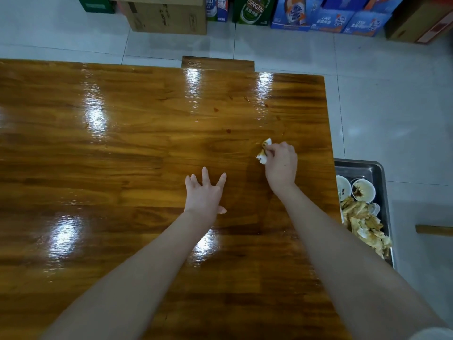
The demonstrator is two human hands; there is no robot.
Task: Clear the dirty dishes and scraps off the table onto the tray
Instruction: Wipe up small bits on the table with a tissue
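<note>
1. A person's right hand pinches a stained paper napkin against the glossy wooden bench, fingers curled round the wad near the bench's right side.
2. The left hand rests flat on the bench, fingers spread and holding nothing, apparently bracing the reach.
3. Reddish sauce spots lie just beyond the napkin. Lifting them likely calls for firm pressure and short strokes, turning the wad to a cleaner face.
4. The tray sits just off the bench's right edge, holding dirty bowls and soiled napkins. The spent wad probably belongs there.
</note>
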